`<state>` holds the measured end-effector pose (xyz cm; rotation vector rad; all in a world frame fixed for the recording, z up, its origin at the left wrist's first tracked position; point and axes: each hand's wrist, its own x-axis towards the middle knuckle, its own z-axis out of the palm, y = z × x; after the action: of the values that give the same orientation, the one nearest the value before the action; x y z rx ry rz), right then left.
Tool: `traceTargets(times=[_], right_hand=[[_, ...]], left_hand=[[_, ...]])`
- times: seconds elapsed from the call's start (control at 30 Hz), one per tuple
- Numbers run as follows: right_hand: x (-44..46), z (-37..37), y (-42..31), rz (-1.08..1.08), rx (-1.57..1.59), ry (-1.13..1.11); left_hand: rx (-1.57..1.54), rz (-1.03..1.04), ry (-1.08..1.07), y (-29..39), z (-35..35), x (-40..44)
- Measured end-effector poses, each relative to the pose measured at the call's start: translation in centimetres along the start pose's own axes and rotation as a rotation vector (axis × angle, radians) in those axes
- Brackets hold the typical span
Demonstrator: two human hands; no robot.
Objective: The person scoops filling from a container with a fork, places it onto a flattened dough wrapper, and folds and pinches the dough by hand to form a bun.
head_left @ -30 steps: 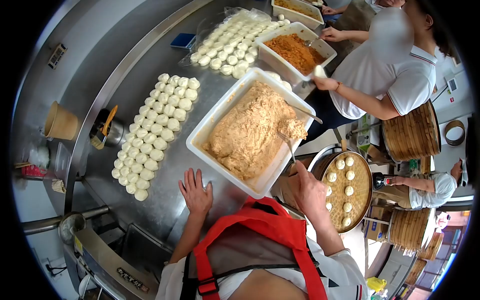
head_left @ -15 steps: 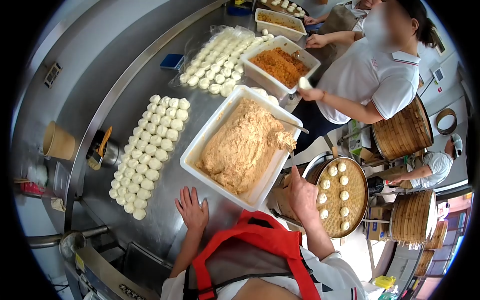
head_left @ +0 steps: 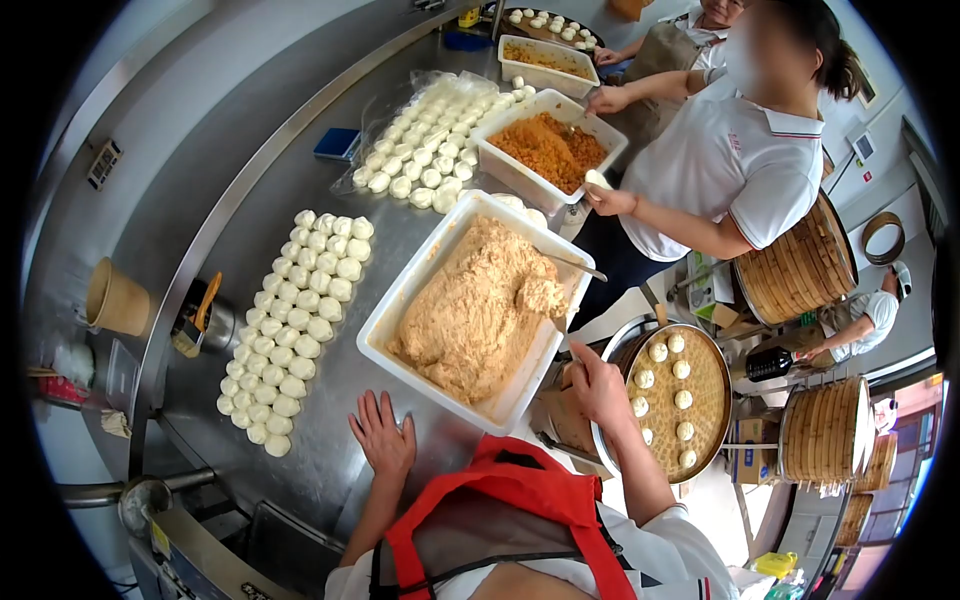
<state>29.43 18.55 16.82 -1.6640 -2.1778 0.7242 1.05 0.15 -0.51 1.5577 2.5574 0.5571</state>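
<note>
My left hand (head_left: 383, 438) lies flat on the steel table, fingers spread, left of the tub's near corner. A white tub (head_left: 430, 385) holds a large mound of pale orange filling (head_left: 455, 305). My right hand (head_left: 600, 388) is closed at the tub's right side, around the handle of a thin metal spatula (head_left: 562, 324). A lump of filling (head_left: 541, 297) sits at the spatula's far end, over the mound's right side. Another metal handle (head_left: 575, 266) rests across the tub's right rim. Rows of white dough pieces (head_left: 290, 335) lie left of the tub.
A round bamboo steamer tray (head_left: 665, 400) with several filled buns stands at my right. Beyond my tub, a co-worker (head_left: 720, 160) holds dough beside a tub of orange filling (head_left: 550, 150). More dough lies under plastic (head_left: 425, 135). Stacked steamers (head_left: 795, 260) stand farther right.
The view has shifted slightly. My right hand has moved a little lower, and the spatula with its lump has shifted down and left. My left hand stays flat on the table.
</note>
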Motion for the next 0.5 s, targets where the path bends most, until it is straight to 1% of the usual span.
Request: traceTargets(times=[0.13,0.23,0.33,0.43,0.5], right_hand=[[-0.9,-1.2,-2.4,0.123,0.275,-0.162],[-1.1,-0.9,-2.9,0.092,0.257,-0.21],[-1.5,-0.5,-2.4,0.005,0.273,-0.161],[-1.7,-1.4,-3.3,0.098,0.307,-0.238],[-1.5,-1.2,-2.8,0.108,0.282,-0.265]], left_hand=[[-0.017,-0.011,-0.023,0.0,-0.2,0.0],[-0.011,-0.019,-0.039,0.2,-0.2,0.0],[-0.01,-0.024,-0.034,0.1,-0.3,0.0],[-0.011,-0.022,-0.023,0.1,-0.2,0.1],[-0.002,-0.013,-0.017,0.2,-0.2,0.0]])
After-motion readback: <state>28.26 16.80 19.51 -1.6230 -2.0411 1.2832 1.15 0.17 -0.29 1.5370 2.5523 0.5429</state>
